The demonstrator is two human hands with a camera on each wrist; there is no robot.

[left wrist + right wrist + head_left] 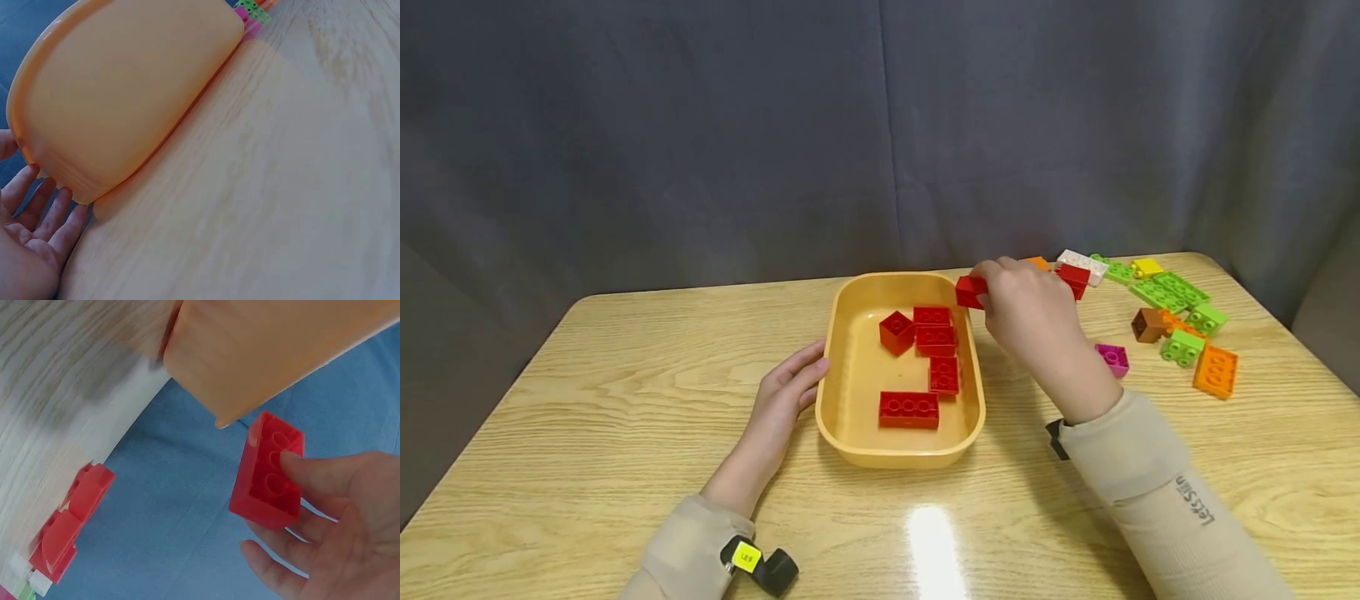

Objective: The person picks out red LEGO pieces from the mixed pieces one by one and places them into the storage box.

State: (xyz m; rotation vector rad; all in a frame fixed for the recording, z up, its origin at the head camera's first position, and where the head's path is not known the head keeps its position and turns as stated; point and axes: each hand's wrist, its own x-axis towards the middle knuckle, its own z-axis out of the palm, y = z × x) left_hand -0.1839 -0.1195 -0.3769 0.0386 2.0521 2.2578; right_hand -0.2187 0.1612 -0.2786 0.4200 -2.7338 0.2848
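Note:
A yellow-orange plastic bin (901,450) stands mid-table, with several red toy bricks (908,410) lying inside. My left hand (786,387) rests against the bin's left side; in the left wrist view its fairly straight fingers (59,212) touch the outer wall near the rim. Between thumb and fingers, my right hand (1026,304) pinches another red brick (269,475) beside the bin's far right rim. The right wrist view shows this brick's hollow underside, off the table. Behind the right hand, more red (1073,279) brickwork is partly hidden.
Right of the bin lie loose bricks: white (1082,265), yellow (1146,267), brown (1147,325), magenta (1112,360), an orange plate (1216,372) and several green pieces (1182,347). A dark curtain (737,150) hangs behind the table's far edge.

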